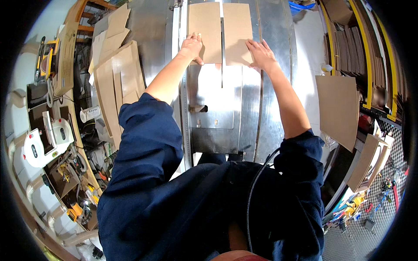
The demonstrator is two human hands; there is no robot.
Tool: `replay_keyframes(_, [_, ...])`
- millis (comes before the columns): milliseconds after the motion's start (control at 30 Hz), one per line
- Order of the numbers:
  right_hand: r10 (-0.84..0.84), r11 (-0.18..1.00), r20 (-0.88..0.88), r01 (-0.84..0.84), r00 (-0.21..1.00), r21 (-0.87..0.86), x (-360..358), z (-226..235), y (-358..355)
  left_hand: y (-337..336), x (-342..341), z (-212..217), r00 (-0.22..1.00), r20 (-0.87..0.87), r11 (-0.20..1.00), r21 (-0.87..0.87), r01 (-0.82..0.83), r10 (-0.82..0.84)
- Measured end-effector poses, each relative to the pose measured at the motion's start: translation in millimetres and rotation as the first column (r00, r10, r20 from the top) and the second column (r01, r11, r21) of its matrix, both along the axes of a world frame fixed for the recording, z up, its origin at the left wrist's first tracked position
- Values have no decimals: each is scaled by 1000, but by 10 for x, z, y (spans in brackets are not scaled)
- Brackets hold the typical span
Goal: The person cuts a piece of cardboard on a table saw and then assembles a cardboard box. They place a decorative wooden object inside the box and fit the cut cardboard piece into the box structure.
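- Metal table point(276, 95); left cardboard point(207, 21) and right cardboard point(237, 24) flank its slot point(222, 76).
- Left hand point(192, 47) spread on left cardboard's outer edge; right hand point(262, 55) likewise opposite.
- Uneven pressure could skew either piece.

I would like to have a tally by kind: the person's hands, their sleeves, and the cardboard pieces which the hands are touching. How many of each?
Hands: 2 (left hand, right hand)
Dark blue sleeves: 2 (left sleeve, right sleeve)
Touched cardboard: 2 (left piece, right piece)
Total: 6
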State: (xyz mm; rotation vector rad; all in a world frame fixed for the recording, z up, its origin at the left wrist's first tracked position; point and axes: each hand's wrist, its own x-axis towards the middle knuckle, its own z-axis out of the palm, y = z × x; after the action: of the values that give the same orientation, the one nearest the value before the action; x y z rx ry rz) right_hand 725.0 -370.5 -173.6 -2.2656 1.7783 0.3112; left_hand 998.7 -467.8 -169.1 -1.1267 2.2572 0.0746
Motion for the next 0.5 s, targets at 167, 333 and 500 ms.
replay_keyframes(167, [-1, 1000, -13, 1, 1000, -15, -416, 5, 658, -477, -82, 41, 1000, 20, 1000, 13, 12, -12])
replay_keyframes(333, [-42, 999, 8, 42, 999, 10, -492, -110, 2275, -1186, -402, 290, 993, 78, 990, 101, -99, 91])
replay_keyframes(500, [-299, 947, 219, 260, 929, 191, -99, 272, 3321, -1620, -752, -372, 865, -166, 879, 27, -476, 474])
